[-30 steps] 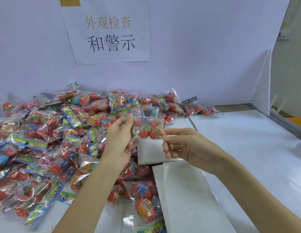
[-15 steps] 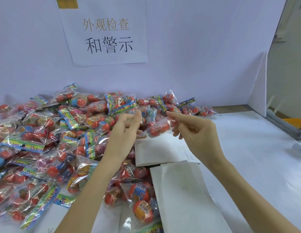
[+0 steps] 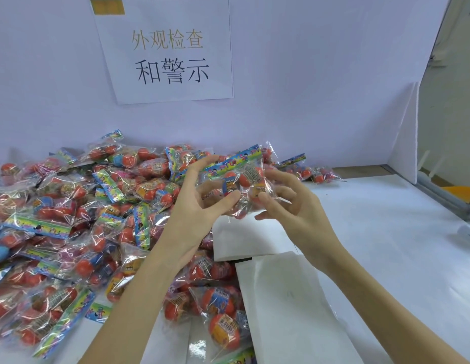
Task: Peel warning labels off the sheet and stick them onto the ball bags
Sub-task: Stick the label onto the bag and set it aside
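Note:
Both hands hold one clear ball bag [image 3: 241, 179] up above the table; it has a colourful header strip and red balls inside. My left hand [image 3: 199, 200] grips its left side, thumb in front and fingers behind. My right hand [image 3: 289, 206] pinches its right edge with the thumb in front. Below the hands lie two white label sheets: one [image 3: 244, 240] right under the bag, a larger one [image 3: 289, 306] nearer me. No peeled label is visible on either hand.
A large heap of ball bags [image 3: 71, 219] covers the left half of the white table [image 3: 386, 245] and reaches the back wall. A paper sign [image 3: 168, 48] hangs on that wall. A white partition [image 3: 404, 143] stands at the right; a grey rail [image 3: 444, 198] runs beyond it.
The hands have raised the bag and turned it so its header strip now points up and faces me. The right hand shifted from the bag's top edge to its right side.

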`<move>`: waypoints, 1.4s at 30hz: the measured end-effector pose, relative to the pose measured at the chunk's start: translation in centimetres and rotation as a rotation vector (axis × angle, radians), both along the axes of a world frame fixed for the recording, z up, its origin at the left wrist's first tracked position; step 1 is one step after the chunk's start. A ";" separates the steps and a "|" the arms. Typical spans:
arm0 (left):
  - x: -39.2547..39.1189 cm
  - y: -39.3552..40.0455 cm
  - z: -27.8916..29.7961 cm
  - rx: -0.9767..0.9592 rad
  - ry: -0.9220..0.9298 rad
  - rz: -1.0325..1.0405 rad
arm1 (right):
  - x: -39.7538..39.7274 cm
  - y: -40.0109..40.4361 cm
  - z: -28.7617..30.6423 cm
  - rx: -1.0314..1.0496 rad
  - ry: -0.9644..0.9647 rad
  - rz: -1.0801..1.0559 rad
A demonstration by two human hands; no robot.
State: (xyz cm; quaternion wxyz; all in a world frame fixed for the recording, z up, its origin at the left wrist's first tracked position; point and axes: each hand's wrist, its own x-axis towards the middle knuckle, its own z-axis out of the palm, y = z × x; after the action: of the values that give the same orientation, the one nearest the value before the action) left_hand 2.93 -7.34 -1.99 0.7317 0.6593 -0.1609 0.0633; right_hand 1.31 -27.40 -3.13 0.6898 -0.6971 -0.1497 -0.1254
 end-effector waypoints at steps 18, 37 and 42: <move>0.1 -1.0 -0.6 0.044 -0.037 0.110 | 0.1 0.0 -0.1 0.147 -0.047 -0.038; -1.3 -3.0 -0.2 0.113 0.069 -0.066 | -0.3 0.3 -0.9 -0.456 -0.581 -0.179; -0.6 -1.9 -0.4 -0.109 0.164 0.031 | -0.8 0.4 0.4 -0.236 -0.272 0.049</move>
State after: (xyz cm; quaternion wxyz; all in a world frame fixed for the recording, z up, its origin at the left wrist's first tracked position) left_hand 2.30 -9.23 -2.37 0.7763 0.6238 -0.0863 0.0291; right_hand 0.48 -27.01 -2.69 0.5795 -0.7459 -0.2723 -0.1834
